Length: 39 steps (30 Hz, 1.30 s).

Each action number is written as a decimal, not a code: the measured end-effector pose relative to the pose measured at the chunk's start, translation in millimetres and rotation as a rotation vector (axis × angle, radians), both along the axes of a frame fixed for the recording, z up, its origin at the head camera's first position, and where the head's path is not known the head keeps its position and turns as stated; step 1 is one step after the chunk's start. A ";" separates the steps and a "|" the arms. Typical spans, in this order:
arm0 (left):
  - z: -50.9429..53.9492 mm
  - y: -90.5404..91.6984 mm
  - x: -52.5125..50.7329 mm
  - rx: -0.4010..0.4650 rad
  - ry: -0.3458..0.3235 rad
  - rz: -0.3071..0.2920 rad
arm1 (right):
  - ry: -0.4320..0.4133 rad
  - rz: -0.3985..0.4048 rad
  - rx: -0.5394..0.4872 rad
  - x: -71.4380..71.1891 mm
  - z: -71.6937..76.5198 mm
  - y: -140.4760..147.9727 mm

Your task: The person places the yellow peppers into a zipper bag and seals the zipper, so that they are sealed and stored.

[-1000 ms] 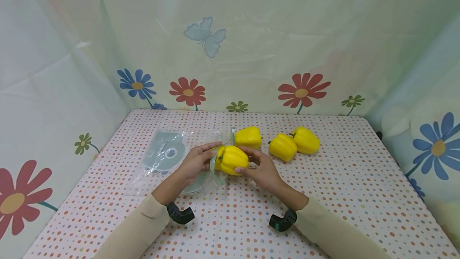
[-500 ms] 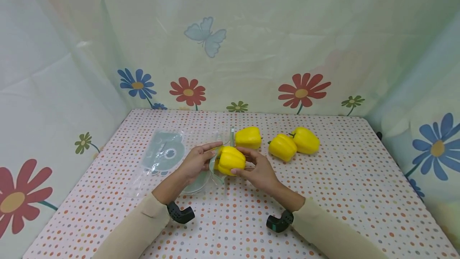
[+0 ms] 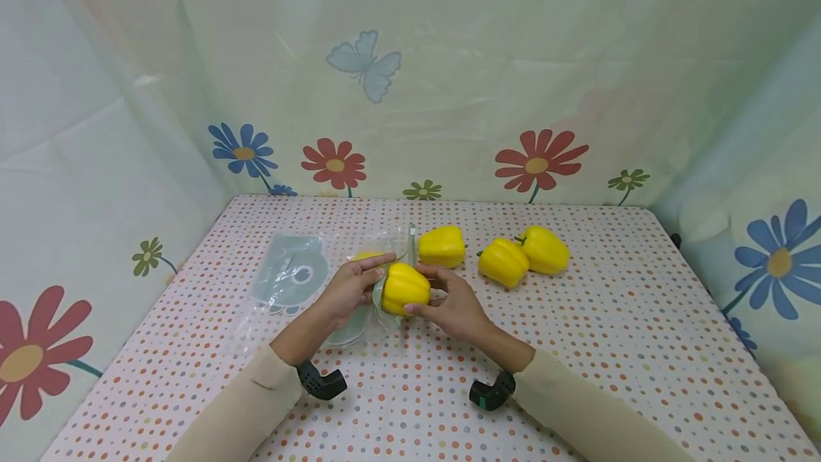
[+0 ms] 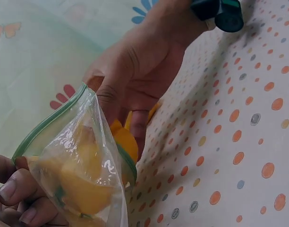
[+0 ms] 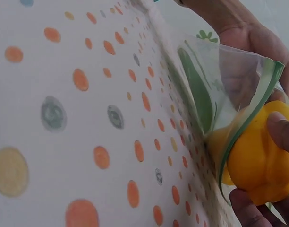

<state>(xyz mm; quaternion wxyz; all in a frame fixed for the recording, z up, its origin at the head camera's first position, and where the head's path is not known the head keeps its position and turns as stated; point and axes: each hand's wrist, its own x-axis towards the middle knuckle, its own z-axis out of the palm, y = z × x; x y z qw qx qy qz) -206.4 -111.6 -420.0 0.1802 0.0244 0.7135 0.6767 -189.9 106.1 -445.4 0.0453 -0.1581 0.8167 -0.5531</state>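
Note:
In the head view a clear plastic bag (image 3: 293, 271) with a green zip edge and a printed pattern lies under and beside the left hand (image 3: 349, 292), which grips its mouth. The right hand (image 3: 452, 305) holds a yellow bell pepper (image 3: 407, 288) between thumb and fingers. In the right wrist view that pepper (image 5: 262, 156) is partly inside the green-edged mouth (image 5: 243, 127). The left wrist view shows yellow shapes (image 4: 85, 184) through the clear plastic, with the left hand's fingers (image 4: 26, 189) at its rim.
Behind the right hand a yellow pepper (image 3: 442, 246) stands near the bag's edge. Two more, a nearer one (image 3: 504, 262) and a farther one (image 3: 544, 249), lie touching or nearly so to the right. A flowered curtain (image 3: 449, 77) surrounds the dotted tabletop (image 3: 616, 319).
The right hand has moved left with its pepper, into the bag's mouth. A yellow shape now shows through the plastic behind the left hand. The left hand has hardly moved.

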 end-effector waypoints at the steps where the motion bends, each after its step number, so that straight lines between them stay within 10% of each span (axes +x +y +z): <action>1: -0.2 -0.2 0.1 0.000 0.000 0.005 | 0.003 -0.002 0.015 0.3 -0.7 -0.6; 13: -2.1 1.0 -0.5 0.011 -0.009 -0.005 | -0.022 0.018 0.178 -1.4 -1.4 -3.9; 39: 0.6 2.6 -0.2 -0.014 -0.024 0.021 | -0.146 -0.144 -0.011 1.6 -4.6 0.7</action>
